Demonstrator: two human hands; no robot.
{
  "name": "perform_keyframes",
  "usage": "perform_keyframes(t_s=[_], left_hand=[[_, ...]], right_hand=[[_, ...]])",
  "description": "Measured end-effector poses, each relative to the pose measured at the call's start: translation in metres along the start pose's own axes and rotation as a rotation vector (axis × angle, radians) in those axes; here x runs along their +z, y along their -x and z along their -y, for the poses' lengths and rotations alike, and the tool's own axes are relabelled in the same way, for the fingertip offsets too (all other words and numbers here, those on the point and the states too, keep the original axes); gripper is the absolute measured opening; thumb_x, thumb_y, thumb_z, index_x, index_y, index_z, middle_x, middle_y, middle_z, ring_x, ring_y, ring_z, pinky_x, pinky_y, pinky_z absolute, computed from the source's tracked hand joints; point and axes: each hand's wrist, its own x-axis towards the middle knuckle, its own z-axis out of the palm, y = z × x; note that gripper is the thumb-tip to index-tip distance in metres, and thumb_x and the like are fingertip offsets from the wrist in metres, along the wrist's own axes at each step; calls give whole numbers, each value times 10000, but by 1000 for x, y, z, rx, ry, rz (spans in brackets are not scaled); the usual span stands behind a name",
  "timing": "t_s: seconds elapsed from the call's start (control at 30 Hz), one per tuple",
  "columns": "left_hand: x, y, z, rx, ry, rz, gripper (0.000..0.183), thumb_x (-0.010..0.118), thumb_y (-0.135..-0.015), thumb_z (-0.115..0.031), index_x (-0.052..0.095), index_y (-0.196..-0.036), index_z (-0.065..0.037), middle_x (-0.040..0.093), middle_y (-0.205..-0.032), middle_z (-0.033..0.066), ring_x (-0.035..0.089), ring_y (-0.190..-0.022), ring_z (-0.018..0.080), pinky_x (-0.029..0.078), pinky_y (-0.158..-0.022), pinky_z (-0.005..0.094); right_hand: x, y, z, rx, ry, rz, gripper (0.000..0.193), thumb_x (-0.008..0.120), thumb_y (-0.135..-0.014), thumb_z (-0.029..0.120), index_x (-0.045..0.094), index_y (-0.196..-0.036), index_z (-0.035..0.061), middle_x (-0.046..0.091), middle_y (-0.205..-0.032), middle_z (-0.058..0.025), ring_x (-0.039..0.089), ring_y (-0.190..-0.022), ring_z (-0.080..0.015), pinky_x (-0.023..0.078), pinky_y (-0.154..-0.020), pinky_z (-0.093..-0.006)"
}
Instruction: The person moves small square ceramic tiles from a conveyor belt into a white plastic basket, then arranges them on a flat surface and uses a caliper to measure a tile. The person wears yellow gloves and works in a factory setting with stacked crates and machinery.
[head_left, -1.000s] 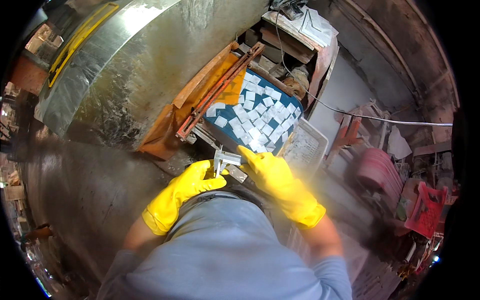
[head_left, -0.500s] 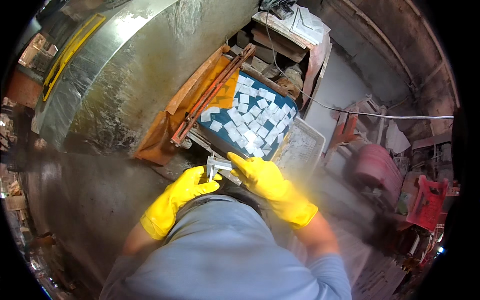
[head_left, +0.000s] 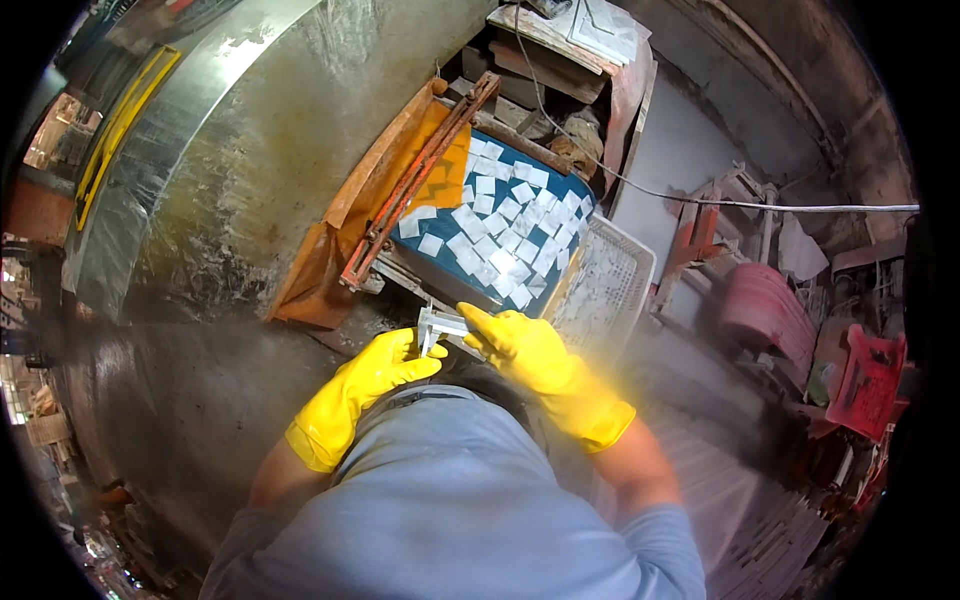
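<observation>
In yellow rubber gloves, both my hands meet in front of my body. My right hand (head_left: 530, 350) is closed round the beam of a grey caliper (head_left: 445, 322), its index finger stretched along the top. The caliper's jaws point left and down toward my left hand (head_left: 385, 370). That hand's thumb and fingers pinch a thin pale piece (head_left: 431, 345) at the jaws; its kind is hard to make out. Just beyond the caliper, many small white square tiles (head_left: 508, 240) lie scattered over a blue-green surface (head_left: 440, 270).
A white plastic crate (head_left: 610, 275) stands right of the tiles. An orange sheet (head_left: 425, 180) and a rusty red metal bar (head_left: 420, 180) border them at left, beside a large curved drum (head_left: 300, 130). A cable (head_left: 680, 197) crosses at right, above a pink tub (head_left: 765, 315) and a red crate (head_left: 868, 380).
The view has shifted slightly. Both hands keep nearly the same pose at the caliper, with the left fingers still at its jaws.
</observation>
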Motion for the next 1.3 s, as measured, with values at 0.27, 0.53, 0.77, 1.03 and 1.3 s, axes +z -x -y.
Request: perform_keyframes(t_s=[0.27,0.53,0.77,1.03,1.3], left_hand=[[0,-4,3,-17,38,-15,492,733,-991,-136,579,-1439,0,694,-1267,113,657,-1167,171,497,-1062,318],[2,-5,-2,-22,24,-16,479,722,-999,-115,577,-1440,4,696,-1273,122,658,-1169,173,500,-1069,321],[2,-9,3,-43,47,-48,491,793,-954,-154,623,-1393,-14,706,-1214,55,636,-1104,118,506,-981,287],[3,-12,4,-20,44,-15,509,764,-968,-105,588,-1437,-13,695,-1261,84,640,-1149,139,508,-1017,293],[2,-10,3,-52,30,-19,509,751,-972,-88,578,-1442,0,697,-1272,104,652,-1163,154,510,-1043,302]], right_hand=[[4,0,-5,26,0,18,466,717,-982,305,624,-1421,176,713,-889,-184,713,-798,-373,590,-684,-460],[6,-1,-8,-6,2,-17,460,734,-965,294,644,-1397,163,705,-862,-166,707,-778,-354,587,-673,-445],[13,0,-14,0,-56,-35,435,720,-970,270,640,-1370,118,732,-935,-158,716,-855,-357,595,-743,-456],[15,3,-13,36,-147,10,396,741,-940,245,653,-1295,91,727,-973,-169,696,-916,-390,567,-774,-488],[18,5,-11,12,-56,-63,387,739,-941,253,658,-1286,98,720,-909,-152,697,-858,-378,564,-729,-471]])
